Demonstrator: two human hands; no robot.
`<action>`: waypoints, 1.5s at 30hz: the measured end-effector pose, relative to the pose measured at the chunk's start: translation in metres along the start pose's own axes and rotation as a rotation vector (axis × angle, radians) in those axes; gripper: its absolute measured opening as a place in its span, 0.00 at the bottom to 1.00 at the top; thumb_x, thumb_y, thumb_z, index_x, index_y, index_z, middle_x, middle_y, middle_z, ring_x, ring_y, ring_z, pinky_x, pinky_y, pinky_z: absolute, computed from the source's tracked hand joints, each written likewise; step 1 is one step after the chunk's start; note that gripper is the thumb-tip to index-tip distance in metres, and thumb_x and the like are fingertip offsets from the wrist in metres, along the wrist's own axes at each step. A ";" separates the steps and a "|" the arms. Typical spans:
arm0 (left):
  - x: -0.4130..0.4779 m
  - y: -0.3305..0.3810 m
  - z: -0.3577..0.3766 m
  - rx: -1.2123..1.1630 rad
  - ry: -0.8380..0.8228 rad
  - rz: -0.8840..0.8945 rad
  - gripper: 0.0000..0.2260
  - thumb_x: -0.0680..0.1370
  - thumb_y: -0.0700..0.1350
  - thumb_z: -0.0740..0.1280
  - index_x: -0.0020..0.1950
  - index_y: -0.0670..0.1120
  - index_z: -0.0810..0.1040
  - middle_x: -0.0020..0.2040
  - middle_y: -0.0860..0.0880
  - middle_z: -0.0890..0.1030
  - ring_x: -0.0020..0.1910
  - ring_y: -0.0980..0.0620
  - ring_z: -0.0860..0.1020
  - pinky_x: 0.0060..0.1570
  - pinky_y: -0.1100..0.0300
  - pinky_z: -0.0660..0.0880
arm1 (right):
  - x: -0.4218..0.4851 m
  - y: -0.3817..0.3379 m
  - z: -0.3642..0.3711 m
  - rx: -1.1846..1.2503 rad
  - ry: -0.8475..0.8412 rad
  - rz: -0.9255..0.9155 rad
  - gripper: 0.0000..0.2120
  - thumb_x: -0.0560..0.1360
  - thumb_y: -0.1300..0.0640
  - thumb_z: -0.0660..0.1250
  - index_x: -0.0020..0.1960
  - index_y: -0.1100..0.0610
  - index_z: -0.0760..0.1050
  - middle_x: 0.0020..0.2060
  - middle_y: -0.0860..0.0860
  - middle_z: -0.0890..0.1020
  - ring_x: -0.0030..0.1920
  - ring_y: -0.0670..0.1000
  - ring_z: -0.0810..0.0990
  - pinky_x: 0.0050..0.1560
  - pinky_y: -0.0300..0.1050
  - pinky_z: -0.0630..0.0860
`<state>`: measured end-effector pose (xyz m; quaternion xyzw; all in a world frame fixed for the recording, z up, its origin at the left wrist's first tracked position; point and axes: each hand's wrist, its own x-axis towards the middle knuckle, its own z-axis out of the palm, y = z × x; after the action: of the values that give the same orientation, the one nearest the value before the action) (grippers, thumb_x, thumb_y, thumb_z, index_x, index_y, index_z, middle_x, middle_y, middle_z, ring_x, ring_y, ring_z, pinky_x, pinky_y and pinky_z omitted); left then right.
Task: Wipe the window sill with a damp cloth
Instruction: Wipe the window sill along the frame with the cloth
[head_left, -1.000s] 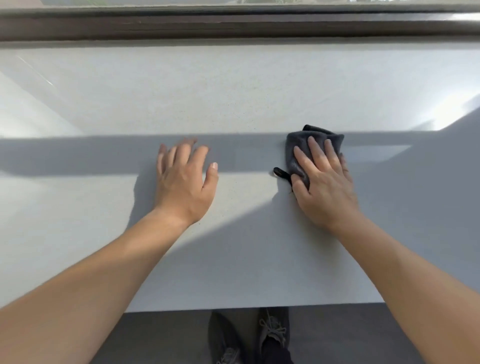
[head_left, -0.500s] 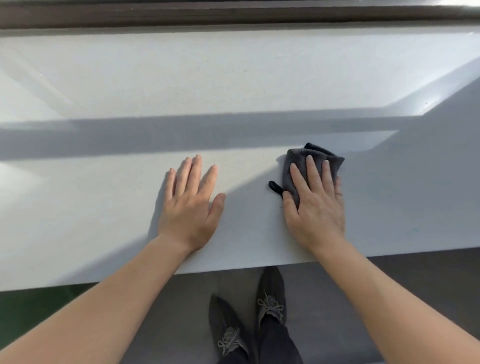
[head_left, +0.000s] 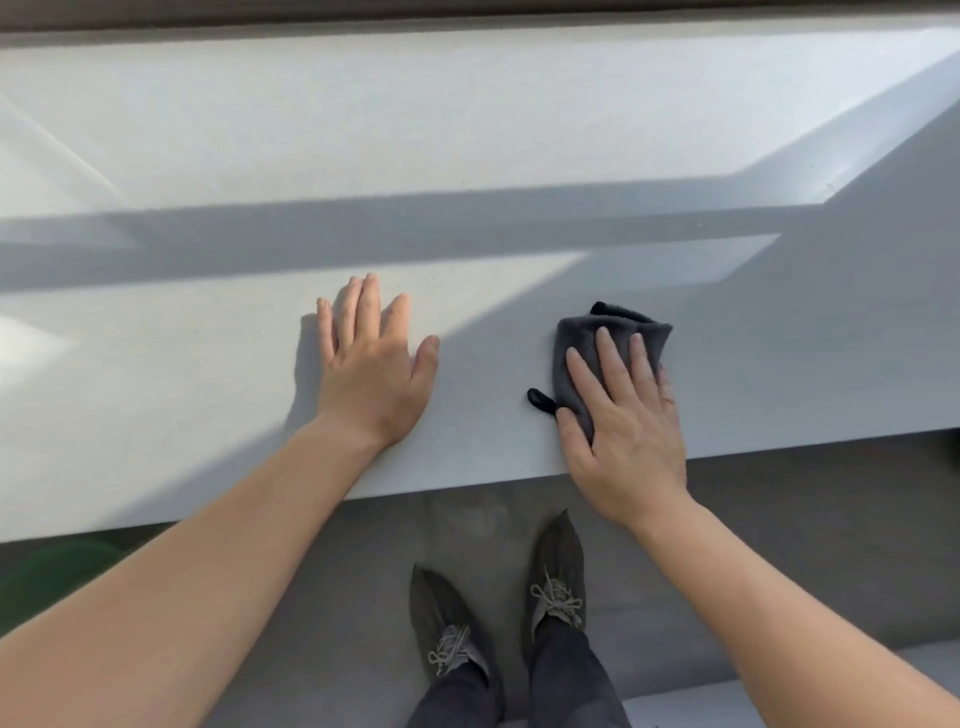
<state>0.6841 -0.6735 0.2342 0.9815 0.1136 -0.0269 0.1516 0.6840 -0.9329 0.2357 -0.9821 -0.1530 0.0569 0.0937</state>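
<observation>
A wide white window sill (head_left: 467, 130) fills the upper view, crossed by a band of shadow. A dark grey cloth (head_left: 576, 338), folded into a pad with a small black loop at its left corner, lies near the sill's front edge. My right hand (head_left: 623, 415) presses flat on the cloth with straight fingers, its heel at the sill's edge. My left hand (head_left: 371, 369) rests palm-down on the bare sill, fingers straight, well to the left of the cloth.
The dark window frame (head_left: 467, 13) runs along the top. Below the sill's front edge is a grey floor (head_left: 779, 545) with my two shoes (head_left: 558, 571). Something green (head_left: 52, 577) shows under the sill at lower left.
My right hand has drawn the cloth back toward the sill's front edge. The left hand stays flat on the sill. The view has tilted down, showing more floor.
</observation>
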 end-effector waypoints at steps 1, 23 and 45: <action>0.001 0.008 0.000 -0.012 -0.003 0.013 0.28 0.79 0.57 0.50 0.75 0.44 0.64 0.80 0.39 0.54 0.80 0.44 0.47 0.77 0.42 0.38 | -0.006 -0.005 0.003 -0.009 -0.010 -0.121 0.29 0.79 0.42 0.55 0.79 0.49 0.63 0.81 0.51 0.58 0.81 0.57 0.48 0.79 0.60 0.49; 0.070 0.080 0.027 0.016 -0.005 0.010 0.30 0.79 0.61 0.46 0.80 0.53 0.55 0.82 0.47 0.49 0.81 0.48 0.43 0.77 0.48 0.36 | 0.200 0.096 -0.038 -0.002 -0.033 0.146 0.30 0.80 0.41 0.51 0.81 0.45 0.54 0.82 0.48 0.50 0.81 0.54 0.42 0.79 0.56 0.41; 0.186 0.104 0.025 0.119 -0.037 -0.078 0.31 0.81 0.60 0.52 0.80 0.52 0.47 0.82 0.45 0.41 0.79 0.45 0.36 0.76 0.46 0.35 | 0.326 0.087 -0.043 0.002 -0.081 -0.343 0.27 0.81 0.43 0.52 0.79 0.42 0.58 0.81 0.44 0.53 0.81 0.52 0.46 0.80 0.54 0.41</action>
<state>0.8891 -0.7379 0.2250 0.9830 0.1472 -0.0578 0.0937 1.0236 -0.9202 0.2328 -0.9385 -0.3217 0.0799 0.0969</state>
